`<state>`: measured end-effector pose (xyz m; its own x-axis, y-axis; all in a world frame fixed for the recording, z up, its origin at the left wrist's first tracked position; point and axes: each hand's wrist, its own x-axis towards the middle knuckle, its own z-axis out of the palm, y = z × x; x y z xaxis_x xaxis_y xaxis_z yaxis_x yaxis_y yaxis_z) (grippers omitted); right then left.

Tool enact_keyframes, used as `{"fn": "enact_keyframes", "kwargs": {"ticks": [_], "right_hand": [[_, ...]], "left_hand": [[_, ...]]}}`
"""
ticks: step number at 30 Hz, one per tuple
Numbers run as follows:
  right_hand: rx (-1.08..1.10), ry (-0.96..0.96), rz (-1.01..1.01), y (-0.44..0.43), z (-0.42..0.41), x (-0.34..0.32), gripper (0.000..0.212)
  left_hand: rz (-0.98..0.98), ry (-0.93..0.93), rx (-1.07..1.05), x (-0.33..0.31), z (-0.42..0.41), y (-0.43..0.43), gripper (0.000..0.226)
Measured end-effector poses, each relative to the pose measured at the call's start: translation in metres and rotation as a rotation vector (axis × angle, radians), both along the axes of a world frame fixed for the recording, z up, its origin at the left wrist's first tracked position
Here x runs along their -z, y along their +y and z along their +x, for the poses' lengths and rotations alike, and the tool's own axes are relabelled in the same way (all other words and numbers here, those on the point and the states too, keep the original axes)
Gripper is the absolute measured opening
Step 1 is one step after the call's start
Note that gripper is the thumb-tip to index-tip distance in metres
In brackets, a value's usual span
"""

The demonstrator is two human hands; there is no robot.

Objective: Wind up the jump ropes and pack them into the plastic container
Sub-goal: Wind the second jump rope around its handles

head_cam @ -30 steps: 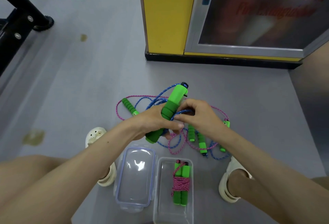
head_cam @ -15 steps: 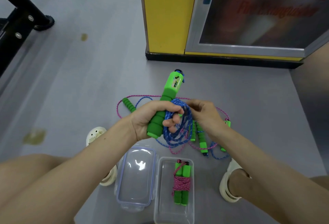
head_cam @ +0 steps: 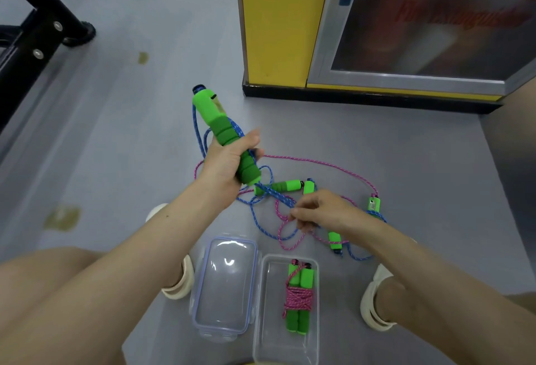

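Observation:
My left hand point(head_cam: 227, 158) grips a green jump-rope handle point(head_cam: 220, 127) raised above the floor, top tilted to the upper left. Its blue rope point(head_cam: 277, 195) runs taut from the handle's lower end down to my right hand point(head_cam: 319, 211), which pinches it just above the floor. A loose pink rope point(head_cam: 324, 163) and more green handles point(head_cam: 290, 185) lie tangled on the floor around my right hand. The clear plastic container point(head_cam: 262, 306) stands near my feet and holds one wound pink rope with green handles point(head_cam: 298, 298).
The container's clear lid point(head_cam: 224, 286) lies to the left of it. A yellow cabinet with a black base point(head_cam: 290, 45) stands behind the ropes. A black metal frame point(head_cam: 34, 34) is at the upper left. My cream sandals point(head_cam: 377, 301) flank the container.
My left hand has swung the handle up and to the left. My right hand has dropped down and to the right, pulling the bunched blue loops out into a straight strand.

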<state>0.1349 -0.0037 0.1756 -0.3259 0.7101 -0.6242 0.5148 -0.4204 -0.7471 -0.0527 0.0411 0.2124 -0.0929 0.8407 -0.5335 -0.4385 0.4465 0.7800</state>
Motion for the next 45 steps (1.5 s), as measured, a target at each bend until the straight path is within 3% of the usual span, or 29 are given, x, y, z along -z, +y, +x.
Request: {"fn": "enact_keyframes", "kwargs": {"ticks": [3, 5, 11, 17, 23, 28, 33, 39, 41, 45], "right_hand": [[-0.044, 0.042, 0.065, 0.003, 0.001, -0.006, 0.011], [-0.029, 0.100, 0.119, 0.005, -0.001, -0.013, 0.020], [-0.010, 0.101, 0.362, 0.011, -0.005, -0.024, 0.022], [0.160, 0.160, 0.385, 0.012, -0.002, -0.020, 0.007], [0.262, 0.150, 0.419, 0.013, -0.002, -0.021, 0.016], [0.310, 0.232, 0.359, 0.020, -0.001, -0.019, 0.010], [0.291, 0.196, 0.412, 0.024, -0.001, -0.018, 0.018], [0.245, 0.049, 0.369, 0.023, -0.009, -0.002, 0.029], [0.191, 0.006, 0.267, 0.022, -0.010, 0.005, 0.023], [0.121, 0.031, 0.207, 0.013, -0.018, 0.004, 0.036]], "left_hand": [[0.075, 0.501, 0.221, 0.003, -0.002, -0.004, 0.036], [0.132, 0.622, 0.382, 0.006, 0.001, -0.009, 0.037], [0.138, 0.501, 0.737, 0.009, 0.012, -0.017, 0.033], [0.006, 0.339, 0.958, 0.003, 0.019, -0.026, 0.024], [-0.223, 0.141, 0.931, -0.004, 0.017, -0.022, 0.002], [-0.241, -0.093, 0.834, -0.011, 0.014, -0.022, 0.008], [-0.226, -0.199, 0.702, -0.017, 0.016, -0.023, 0.012], [-0.158, -0.328, 0.440, -0.026, 0.018, -0.021, 0.015], [-0.124, -0.404, 0.282, -0.027, 0.019, -0.018, 0.015], [-0.033, -0.528, -0.006, -0.028, 0.012, -0.005, 0.016]]}}
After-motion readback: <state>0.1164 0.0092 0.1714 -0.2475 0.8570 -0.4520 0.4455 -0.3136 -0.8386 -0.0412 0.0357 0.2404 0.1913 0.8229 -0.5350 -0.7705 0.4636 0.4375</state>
